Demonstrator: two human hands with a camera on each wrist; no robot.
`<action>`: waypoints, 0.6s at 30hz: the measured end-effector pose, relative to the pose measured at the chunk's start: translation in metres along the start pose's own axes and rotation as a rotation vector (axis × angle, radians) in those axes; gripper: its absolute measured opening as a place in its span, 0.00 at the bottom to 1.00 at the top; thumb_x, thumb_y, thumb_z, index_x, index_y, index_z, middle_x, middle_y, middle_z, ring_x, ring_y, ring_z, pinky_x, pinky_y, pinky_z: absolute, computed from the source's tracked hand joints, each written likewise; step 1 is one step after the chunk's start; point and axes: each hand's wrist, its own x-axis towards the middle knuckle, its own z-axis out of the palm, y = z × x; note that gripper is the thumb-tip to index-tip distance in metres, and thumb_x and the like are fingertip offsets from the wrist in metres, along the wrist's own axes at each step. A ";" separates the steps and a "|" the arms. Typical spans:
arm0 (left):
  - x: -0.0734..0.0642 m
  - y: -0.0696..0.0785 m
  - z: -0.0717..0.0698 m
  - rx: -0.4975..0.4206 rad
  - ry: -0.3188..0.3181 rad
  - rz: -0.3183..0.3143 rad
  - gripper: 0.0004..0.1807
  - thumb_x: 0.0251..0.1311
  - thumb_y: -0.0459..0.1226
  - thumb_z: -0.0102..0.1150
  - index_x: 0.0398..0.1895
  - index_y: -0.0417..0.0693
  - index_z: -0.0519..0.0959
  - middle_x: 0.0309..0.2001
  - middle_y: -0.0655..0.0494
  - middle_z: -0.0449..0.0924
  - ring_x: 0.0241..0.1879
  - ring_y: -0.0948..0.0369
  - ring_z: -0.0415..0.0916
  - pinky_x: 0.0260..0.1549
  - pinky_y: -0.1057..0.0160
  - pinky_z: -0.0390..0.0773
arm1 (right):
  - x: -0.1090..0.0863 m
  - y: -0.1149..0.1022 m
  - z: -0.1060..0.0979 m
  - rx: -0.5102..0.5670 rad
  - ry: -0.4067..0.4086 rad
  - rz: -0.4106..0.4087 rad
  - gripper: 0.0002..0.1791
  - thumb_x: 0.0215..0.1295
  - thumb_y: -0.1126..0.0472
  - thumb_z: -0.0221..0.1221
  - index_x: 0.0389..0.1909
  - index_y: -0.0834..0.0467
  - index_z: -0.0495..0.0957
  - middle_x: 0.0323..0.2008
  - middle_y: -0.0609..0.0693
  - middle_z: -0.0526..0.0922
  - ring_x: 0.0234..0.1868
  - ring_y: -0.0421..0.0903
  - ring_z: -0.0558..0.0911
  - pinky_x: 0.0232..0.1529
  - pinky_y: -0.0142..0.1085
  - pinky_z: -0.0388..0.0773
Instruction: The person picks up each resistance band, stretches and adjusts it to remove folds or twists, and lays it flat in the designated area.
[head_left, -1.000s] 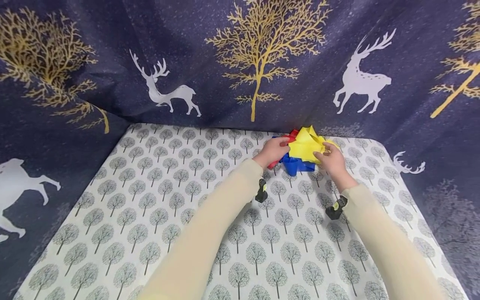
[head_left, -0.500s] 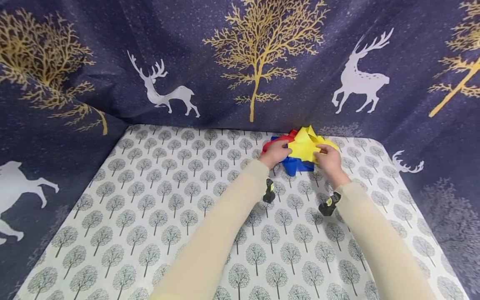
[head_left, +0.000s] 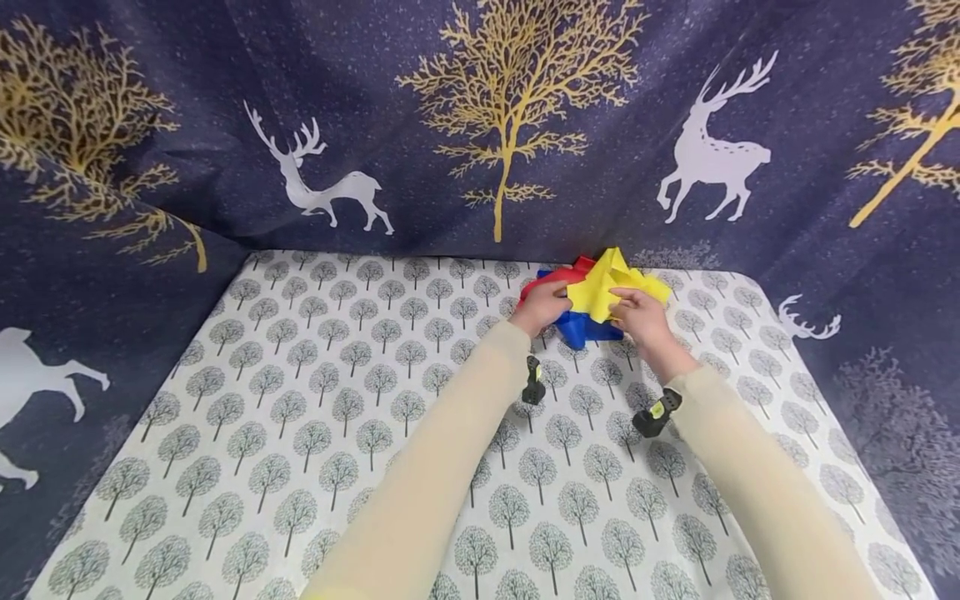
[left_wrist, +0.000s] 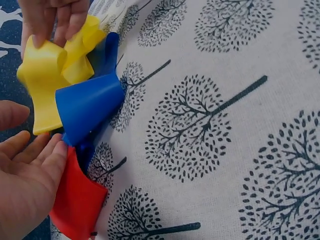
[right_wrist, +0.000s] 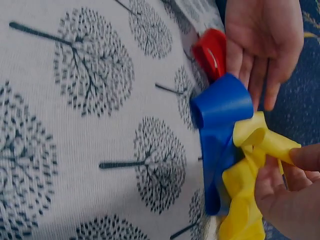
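A wide, glossy yellow band point(head_left: 600, 287) lies in folds over a blue band point(head_left: 588, 329) and a red band point(head_left: 558, 277) at the table's back edge. My right hand point(head_left: 641, 321) pinches a fold of the yellow band between thumb and fingers, clearest in the right wrist view. On the pile's left side is my left hand point(head_left: 542, 307). In the left wrist view, its thumb stands apart from the nearly straight fingers point(left_wrist: 37, 160), which touch the bands where red and blue meet. The yellow band's loose end hangs close to those fingertips. Much of the red and blue bands is covered.
The table point(head_left: 360, 400) wears a white cloth printed with grey trees. Just behind the bands hangs a dark blue curtain point(head_left: 420, 192) with deer and golden trees. A small black device point(head_left: 657, 413) is strapped to each wrist.
My right hand has moved left along the yellow band and now pinches it nearer its middle, its right end showing free. The left hand has shifted slightly, uncovering more of the red band.
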 end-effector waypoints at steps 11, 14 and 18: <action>0.000 0.003 0.003 -0.102 0.082 -0.020 0.29 0.69 0.29 0.52 0.74 0.40 0.69 0.69 0.42 0.76 0.66 0.48 0.76 0.68 0.53 0.77 | -0.020 -0.014 0.016 0.084 -0.123 -0.070 0.25 0.76 0.71 0.45 0.72 0.71 0.62 0.50 0.47 0.79 0.40 0.28 0.79 0.47 0.22 0.82; 0.001 0.001 0.004 -0.111 0.107 -0.050 0.24 0.69 0.30 0.55 0.68 0.40 0.76 0.64 0.42 0.81 0.61 0.48 0.81 0.61 0.56 0.81 | -0.023 -0.015 0.018 0.087 -0.132 -0.071 0.25 0.76 0.71 0.46 0.71 0.71 0.62 0.45 0.42 0.79 0.40 0.28 0.79 0.46 0.21 0.82; 0.004 -0.001 0.003 -0.107 0.128 -0.089 0.17 0.69 0.33 0.58 0.59 0.41 0.83 0.55 0.42 0.87 0.54 0.50 0.85 0.47 0.62 0.84 | -0.026 -0.014 0.018 0.084 -0.125 -0.068 0.24 0.77 0.70 0.46 0.71 0.71 0.63 0.41 0.38 0.78 0.40 0.29 0.78 0.46 0.22 0.82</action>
